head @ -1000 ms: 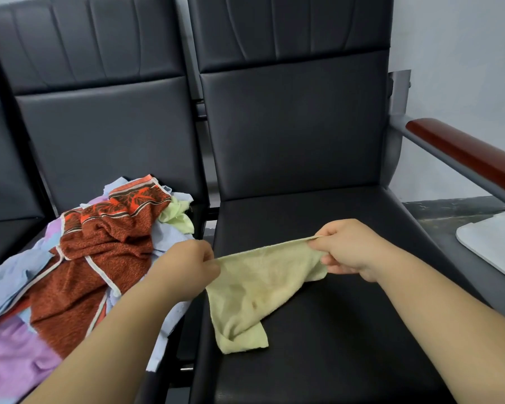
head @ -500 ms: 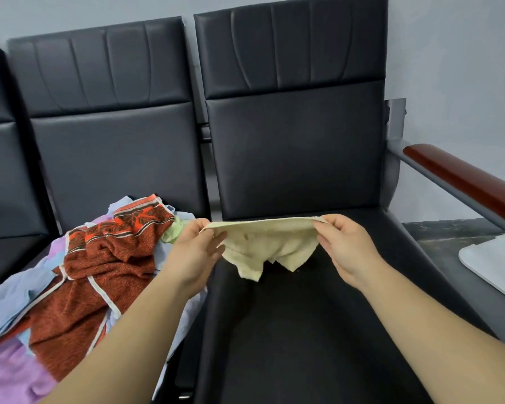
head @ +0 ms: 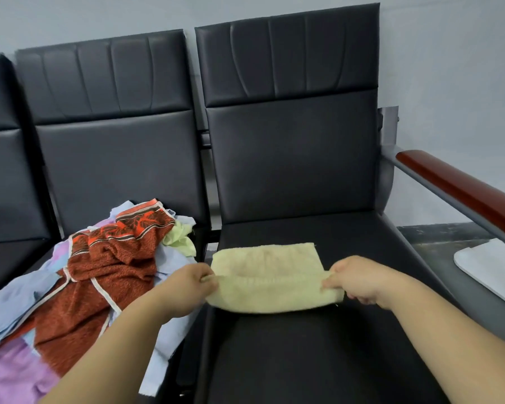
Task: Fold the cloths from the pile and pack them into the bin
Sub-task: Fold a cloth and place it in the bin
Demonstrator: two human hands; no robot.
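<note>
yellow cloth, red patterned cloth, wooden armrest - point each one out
yellow cloth (head: 267,266): head view, middle of its flat far layer.
red patterned cloth (head: 114,272): head view, crumpled middle, atop the pile.
wooden armrest (head: 461,192): head view, top face midway along.

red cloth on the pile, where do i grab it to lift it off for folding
Take the red cloth by its banded far hem, best at the right corner: that edge lies exposed on top of the pile and fairly flat. Pinch from above. Its middle is bunched, so a grip there would likely lift a wad.
</note>
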